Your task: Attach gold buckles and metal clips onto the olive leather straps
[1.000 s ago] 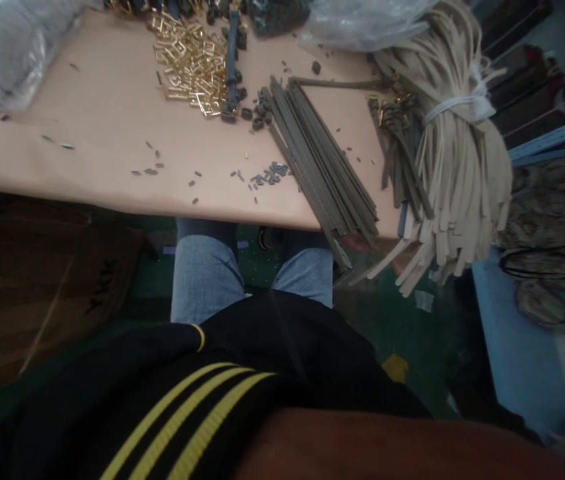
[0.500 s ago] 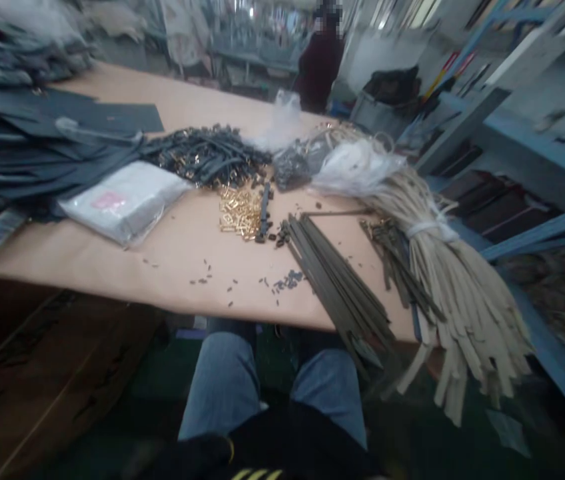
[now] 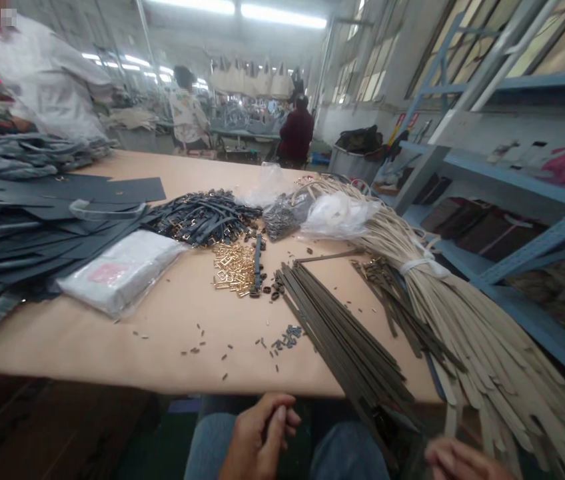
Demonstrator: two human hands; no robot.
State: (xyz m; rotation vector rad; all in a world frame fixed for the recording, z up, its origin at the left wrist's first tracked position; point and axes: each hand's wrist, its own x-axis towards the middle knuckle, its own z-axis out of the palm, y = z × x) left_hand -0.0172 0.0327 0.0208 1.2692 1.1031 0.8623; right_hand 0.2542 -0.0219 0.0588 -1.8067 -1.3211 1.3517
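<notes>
My left hand (image 3: 263, 437) is over my lap, just below the table's front edge, with its fingers curled together; whatever it may hold is hidden. At the lower right, my right hand (image 3: 462, 460) is partly cut off and blurred, near the ends of the beige straps (image 3: 467, 320). Dark olive straps (image 3: 342, 333) lie between the hands and hang over the edge. Gold metal buckles (image 3: 234, 269) are piled mid-table beside a short dark strap (image 3: 257, 263). Small dark pieces (image 3: 288, 338) are scattered nearer me.
A plastic-wrapped white packet (image 3: 122, 270) and dark fabric pieces (image 3: 37, 220) lie at the left. Dark straps with buckles (image 3: 202, 217) and a clear plastic bag (image 3: 337, 217) sit farther back. A blue shelf (image 3: 517, 177) stands right. People are beyond the table (image 3: 172, 160).
Both my hands have come into view at the bottom. The view has tilted up, so the table appears lower and more of the room shows, including a person in white at the left.
</notes>
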